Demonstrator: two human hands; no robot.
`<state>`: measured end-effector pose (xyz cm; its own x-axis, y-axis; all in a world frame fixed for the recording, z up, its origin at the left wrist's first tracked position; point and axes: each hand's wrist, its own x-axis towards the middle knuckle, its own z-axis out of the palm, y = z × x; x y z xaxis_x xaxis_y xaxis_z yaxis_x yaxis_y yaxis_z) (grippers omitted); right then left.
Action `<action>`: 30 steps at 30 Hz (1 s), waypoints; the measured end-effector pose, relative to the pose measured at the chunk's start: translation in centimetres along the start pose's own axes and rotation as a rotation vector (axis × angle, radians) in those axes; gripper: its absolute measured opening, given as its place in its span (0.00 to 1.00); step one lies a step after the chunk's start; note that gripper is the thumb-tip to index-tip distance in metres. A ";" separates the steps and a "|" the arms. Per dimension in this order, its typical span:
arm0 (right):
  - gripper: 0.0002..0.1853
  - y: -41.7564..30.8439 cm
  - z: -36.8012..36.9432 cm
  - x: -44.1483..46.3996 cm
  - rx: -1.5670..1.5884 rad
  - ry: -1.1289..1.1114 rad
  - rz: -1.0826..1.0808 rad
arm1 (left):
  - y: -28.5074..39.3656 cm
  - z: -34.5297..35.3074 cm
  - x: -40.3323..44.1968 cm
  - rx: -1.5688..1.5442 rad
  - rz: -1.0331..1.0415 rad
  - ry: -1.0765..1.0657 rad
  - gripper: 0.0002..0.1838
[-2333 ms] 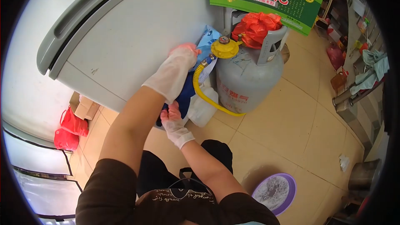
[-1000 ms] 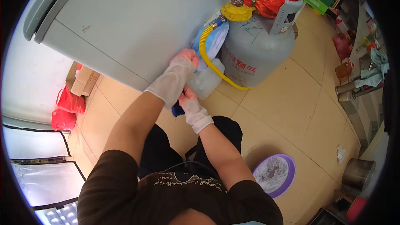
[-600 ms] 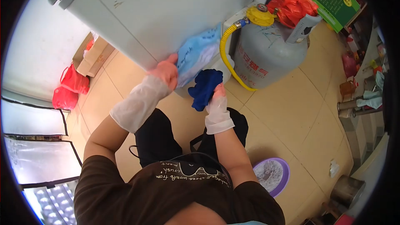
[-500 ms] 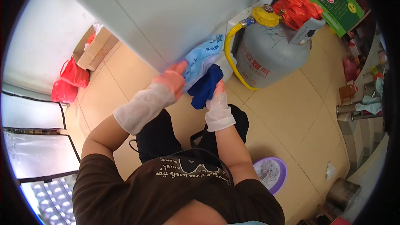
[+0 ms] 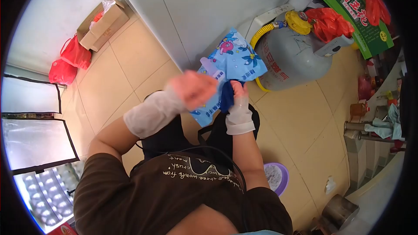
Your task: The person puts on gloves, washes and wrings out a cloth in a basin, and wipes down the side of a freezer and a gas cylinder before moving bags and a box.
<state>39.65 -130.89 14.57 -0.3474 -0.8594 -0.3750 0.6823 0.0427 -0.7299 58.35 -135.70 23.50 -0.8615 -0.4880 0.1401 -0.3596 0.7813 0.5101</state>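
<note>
A light-blue bag printed with cartoon figures (image 5: pixel 244 63) is spread out in front of my knees, near the side of a grey-white cabinet. My right hand (image 5: pixel 240 89), in a translucent glove, is closed on a dark blue cloth (image 5: pixel 227 97) against the bag. Beside it, my left hand (image 5: pixel 191 89), gloved too and blurred by motion, has its fingers curled in front of the bag. What it holds, if anything, is hidden. A lilac strip (image 5: pixel 210 66) shows just above the left hand.
A grey gas cylinder (image 5: pixel 291 56) with a yellow hose stands to the right, near a green box (image 5: pixel 363 19). The cabinet (image 5: pixel 174 13) rises ahead. A purple basin (image 5: pixel 284 180) sits by my right side; a cardboard box (image 5: pixel 102 28) and red bags (image 5: pixel 74 54) lie left.
The printed bag has turned and opened out, showing its cartoon side. My left hand has moved slightly right and curled in. Less of the blue cloth shows. The view has shifted.
</note>
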 end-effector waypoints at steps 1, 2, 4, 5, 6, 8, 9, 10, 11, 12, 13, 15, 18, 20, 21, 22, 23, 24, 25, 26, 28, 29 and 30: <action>0.21 -0.2 -0.5 -0.2 0.071 -0.017 0.039 | -0.2 -1.3 -0.3 -0.152 0.013 0.042 0.13; 0.20 -0.2 -1.7 -0.2 -0.012 -0.104 0.064 | 0.1 -1.6 -0.2 -0.233 -0.174 0.356 0.15; 0.21 2.3 -3.4 0.8 0.037 -0.229 0.124 | -1.0 -0.9 -0.2 -0.309 -0.346 0.676 0.18; 0.22 3.1 -3.5 1.1 0.087 -0.360 0.186 | -3.3 0.7 -0.8 -0.548 -0.462 0.523 0.23; 0.23 1.5 -1.5 -0.2 -0.041 -0.432 0.096 | -4.8 1.2 -0.8 -0.777 -0.569 0.355 0.29; 0.24 -0.2 -0.4 -2.2 -0.055 -0.460 0.187 | -3.1 -0.2 -1.1 -0.930 -0.692 0.258 0.25; 0.24 -1.0 -0.1 -2.9 -0.074 -0.486 0.299 | -2.3 -0.6 -1.4 -1.087 -0.834 0.154 0.23; 0.25 -1.9 0.1 -3.5 -0.042 -0.599 0.220 | -2.2 -0.7 -1.8 -1.087 -0.822 0.151 0.23; 0.25 -1.7 -0.2 -3.5 -0.045 -0.598 0.212 | -2.3 -0.8 -2.4 -1.057 -0.821 0.180 0.21; 0.26 -1.1 -0.5 -3.0 -0.020 -0.590 0.192 | -2.6 -1.3 -2.9 -1.025 -0.817 0.214 0.19; 0.26 -0.3 -0.9 -2.7 0.009 -0.581 0.179 | -3.8 -1.5 -3.7 -1.022 -0.814 0.216 0.19; 0.26 1.0 -1.7 -1.3 0.107 -0.450 0.217 | -7.0 -1.7 -4.9 -1.364 -0.658 0.279 0.13; 0.24 -2.6 1.2 -3.0 0.342 -0.281 0.292 | -3.6 -6.3 -4.0 -0.877 -0.700 0.352 0.10; 0.24 -3.1 1.4 -2.3 0.329 -0.329 0.177 | 0.8 -9.3 -3.2 -0.786 -0.857 0.392 0.13; 0.22 -4.6 3.3 -3.1 0.347 -0.327 0.064 | 2.0 -10.7 -2.7 -0.682 -0.937 0.413 0.15; 0.20 -5.0 4.3 -2.2 0.266 -0.503 -0.182 | 2.6 -11.8 -3.2 -0.673 -0.928 0.428 0.15; 0.19 -5.8 5.3 -1.7 0.073 -0.494 -0.458 | 3.1 -12.8 -4.1 -0.580 -0.807 0.408 0.17; 0.18 -6.7 6.4 -1.1 -0.106 -0.423 -0.730 | 3.5 -13.8 -4.4 -0.486 -0.670 0.380 0.19; 0.18 -6.9 7.3 -0.1 -0.063 -0.456 -0.767 | 4.3 -14.6 -4.5 -0.407 -0.546 0.449 0.20; 0.18 -7.1 8.1 0.9 -0.020 -0.490 -0.803 | 4.7 -15.6 -4.7 -0.332 -0.419 0.516 0.20; 0.20 -7.4 10.2 3.1 0.043 -0.522 -0.851 | 2.5 -17.8 -5.5 -0.202 -0.056 0.426 0.23; 0.21 -7.0 11.8 4.7 0.059 -0.525 -0.820 | 3.5 -18.5 -3.9 -0.191 -0.020 0.420 0.23; 0.22 -6.8 13.8 7.0 0.072 -0.527 -0.744 | 5.3 -19.5 -2.2 -0.351 0.029 0.460 0.24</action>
<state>41.46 -144.23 24.76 -0.3872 -0.7745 0.5002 0.4441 -0.6321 -0.6350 65.32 -138.08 42.48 -0.5969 -0.6485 0.4723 -0.1301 0.6592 0.7407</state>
